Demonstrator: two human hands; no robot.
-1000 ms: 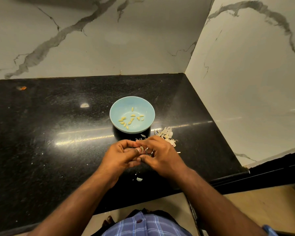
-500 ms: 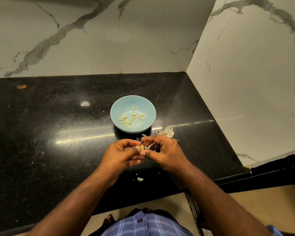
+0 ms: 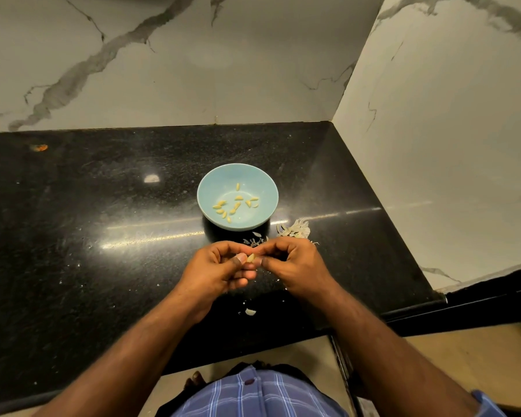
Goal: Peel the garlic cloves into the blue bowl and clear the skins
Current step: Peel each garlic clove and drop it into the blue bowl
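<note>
Head view shows both hands meeting just in front of the blue bowl on the black counter. The left hand pinches a small pale garlic clove between thumb and fingertips, and the right hand curls its fingertips against the same clove from the other side, so both are clamped on it.

What has just changed: the clove now shows bare and yellowish between the fingertips, where half a second ago a strip of papery skin hung between the hands, and a second ago the clove was hidden inside the curled fingers. That suggests this clove is peeled or nearly so, and the next move is probably a short lift forward to drop it into the bowl.

The bowl holds about ten peeled cloves, the same scatter as before, and it has not shifted. The pile of skins lies just right of the bowl, with smaller flakes between bowl and hands and one fragment near the counter's front edge, where it lay earlier too. Clearing the skins is not yet begun.
</note>
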